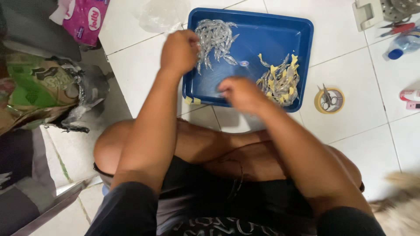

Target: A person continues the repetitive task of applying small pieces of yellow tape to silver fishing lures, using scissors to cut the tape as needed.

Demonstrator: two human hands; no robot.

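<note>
A blue plastic tray (302,52) lies on the white tiled floor in front of my crossed legs. A pile of small silvery pieces (216,39) sits in its far left part. A second pile, with yellow tape tabs (280,81), lies at its right. My left hand (179,50) is over the tray's left edge, fingers closed at the silvery pile. My right hand (240,92) is blurred above the tray's near edge, beside the yellow-tabbed pile; whether it holds anything I cannot tell.
A roll of yellow tape (329,100) with small scissors inside it lies right of the tray. A pink packet (85,19) and a green bag (39,87) sit at the left. A clear plastic bag (159,15) lies behind the tray. Bottles and tools are at the far right.
</note>
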